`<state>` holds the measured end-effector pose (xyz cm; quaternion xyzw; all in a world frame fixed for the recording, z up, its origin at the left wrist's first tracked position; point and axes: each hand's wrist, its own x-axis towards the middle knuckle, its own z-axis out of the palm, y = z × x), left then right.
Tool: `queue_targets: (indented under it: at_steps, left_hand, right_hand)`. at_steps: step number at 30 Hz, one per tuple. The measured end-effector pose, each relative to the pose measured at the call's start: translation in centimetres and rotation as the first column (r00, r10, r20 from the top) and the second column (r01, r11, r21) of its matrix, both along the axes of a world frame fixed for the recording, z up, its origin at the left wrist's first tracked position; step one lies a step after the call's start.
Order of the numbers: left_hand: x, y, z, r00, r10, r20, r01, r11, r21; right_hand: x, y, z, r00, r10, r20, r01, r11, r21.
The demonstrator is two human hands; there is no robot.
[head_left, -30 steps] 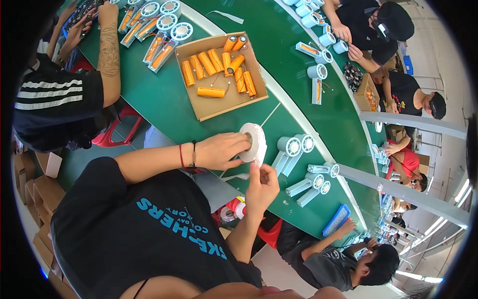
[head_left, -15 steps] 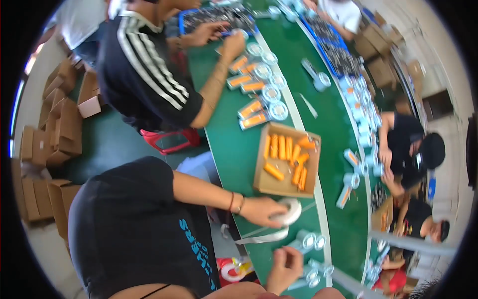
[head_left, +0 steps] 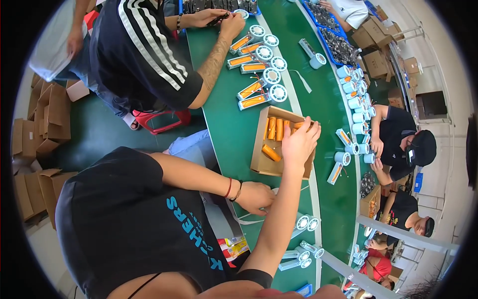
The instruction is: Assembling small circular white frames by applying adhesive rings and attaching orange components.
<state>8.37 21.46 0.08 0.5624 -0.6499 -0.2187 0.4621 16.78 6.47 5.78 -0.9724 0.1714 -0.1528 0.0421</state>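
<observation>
My left hand (head_left: 256,198), with bracelets on its wrist, is closed at the table's near side. It grips a roll of white tape (head_left: 275,191), which mostly hides behind my right forearm. A loose tape strip (head_left: 250,221) trails below that hand. Over a cardboard box (head_left: 257,163) reaches my right hand (head_left: 301,139), fingers spread and thumb apart. Several orange cylindrical batteries (head_left: 271,153) lie in the box, some covered by this hand. Whether its fingertips touch one, I cannot tell.
Light-blue handheld fan bodies (head_left: 277,93) with orange batteries lie beyond the box; more fan bodies (head_left: 301,255) are at the lower right. A co-worker (head_left: 144,55) sits to the left. Others work across the green table (head_left: 331,209). A grey bar (head_left: 408,237) crosses the lower right.
My right hand has moved from the table's near right up and over to the battery box. My left hand stays by the tape roll, now partly behind my right forearm. The view has shifted slightly.
</observation>
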Motion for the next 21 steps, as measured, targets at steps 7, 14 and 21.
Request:
queue_targets:
  at_steps: [7, 14, 21]
  left_hand:
    - [-1.2, -1.5, -3.3, 0.993, 0.024, 0.112, -0.010, 0.992, -0.127]
    - [-1.1, -1.0, -2.6, 0.999, 0.032, 0.032, -0.027, 0.987, -0.158]
    - [-0.3, -0.2, -1.3, 1.000, -0.007, -0.012, 0.006, 0.995, -0.100]
  right_hand:
    - [-1.0, 3.7, 0.7, 0.953, 0.011, -0.304, 0.043, 0.984, 0.171]
    - [1.6, 3.9, 1.7, 0.904, -0.078, -0.419, 0.194, 0.950, 0.243]
    - [3.2, 5.1, 1.9, 0.851, -0.151, -0.503, 0.250, 0.959, 0.136]
